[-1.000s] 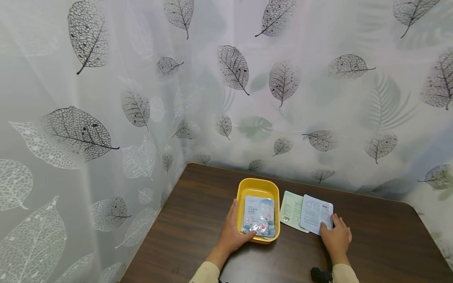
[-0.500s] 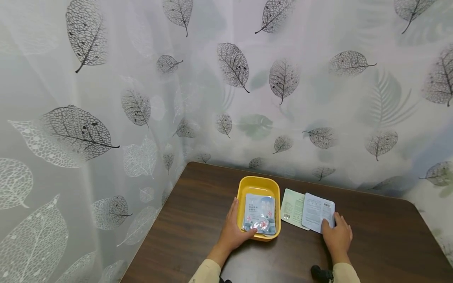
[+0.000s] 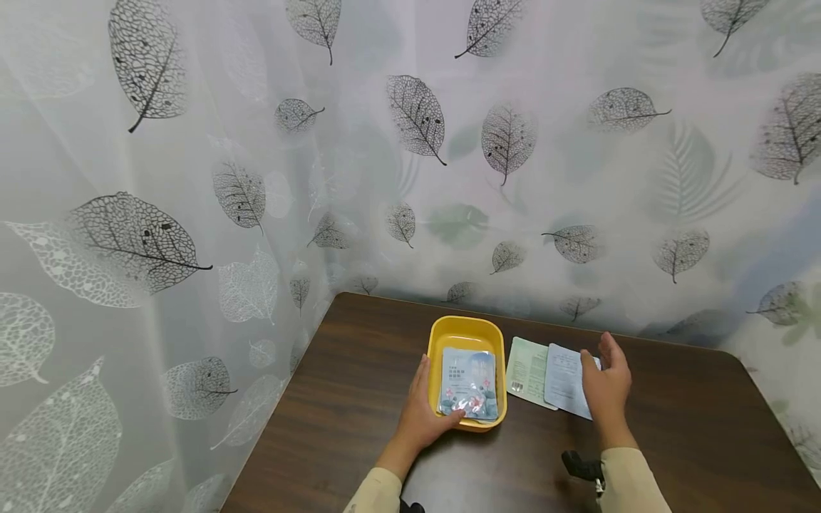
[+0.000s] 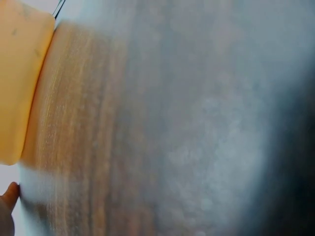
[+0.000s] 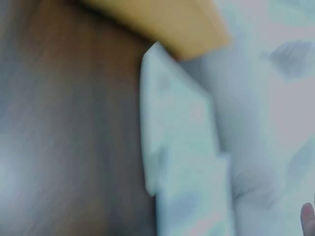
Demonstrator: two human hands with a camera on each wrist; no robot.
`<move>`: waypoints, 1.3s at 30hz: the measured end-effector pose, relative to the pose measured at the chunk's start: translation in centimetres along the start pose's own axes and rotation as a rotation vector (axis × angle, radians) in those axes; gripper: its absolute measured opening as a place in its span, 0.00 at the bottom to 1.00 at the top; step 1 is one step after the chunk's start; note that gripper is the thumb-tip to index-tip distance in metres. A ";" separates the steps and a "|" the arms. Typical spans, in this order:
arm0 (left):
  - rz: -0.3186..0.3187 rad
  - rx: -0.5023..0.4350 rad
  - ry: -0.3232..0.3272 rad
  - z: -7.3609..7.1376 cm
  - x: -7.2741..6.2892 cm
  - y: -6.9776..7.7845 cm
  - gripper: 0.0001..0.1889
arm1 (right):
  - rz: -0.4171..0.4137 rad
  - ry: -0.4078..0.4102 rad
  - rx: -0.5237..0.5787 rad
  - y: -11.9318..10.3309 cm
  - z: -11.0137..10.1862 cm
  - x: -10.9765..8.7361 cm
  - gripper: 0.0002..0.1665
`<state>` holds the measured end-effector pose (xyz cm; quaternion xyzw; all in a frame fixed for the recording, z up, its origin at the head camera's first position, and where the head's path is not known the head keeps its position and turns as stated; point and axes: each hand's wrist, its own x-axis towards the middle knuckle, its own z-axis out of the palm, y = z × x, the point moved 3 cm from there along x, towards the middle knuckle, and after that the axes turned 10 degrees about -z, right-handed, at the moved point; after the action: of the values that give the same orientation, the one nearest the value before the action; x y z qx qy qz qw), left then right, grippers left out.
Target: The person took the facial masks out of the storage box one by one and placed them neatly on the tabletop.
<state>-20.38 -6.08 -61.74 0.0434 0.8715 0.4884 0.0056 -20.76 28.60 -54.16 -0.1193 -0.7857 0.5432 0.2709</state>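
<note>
My left hand [image 3: 420,420] holds the near-left corner of a yellow plastic tray [image 3: 499,342]; its thumb lies over the near rim and its fingers run along the left wall. Inside the tray lies a stack of flat packets, the top one a pale blue packet [image 3: 470,385] with pink flowers. Two more packets overlap on the table to the right: a pale green packet [image 3: 527,370] and a light blue packet [image 3: 566,381], printed side up. Over the light blue packet's right edge hovers my right hand [image 3: 608,388], fingers extended, holding nothing.
A dark wood table [image 3: 359,385] carries everything. A leaf-printed curtain [image 3: 449,178] hangs along its back and left edges. A black strap piece [image 3: 582,467] sits at the right wrist. The right wrist view is blurred.
My right hand has let go of the light blue packet and risen, its fingers now straighter. The left hand and the tray stay put; the head view has shifted slightly.
</note>
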 end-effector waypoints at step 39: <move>0.062 0.028 0.013 -0.4 -0.1 0.3 0.63 | 0.105 -0.568 -0.296 -4.3 17.6 -9.1 0.53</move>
<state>-20.29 -6.31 -61.30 0.0674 0.8765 0.4764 -0.0156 -22.54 8.70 -57.49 -0.0412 -0.8932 0.4478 -0.0080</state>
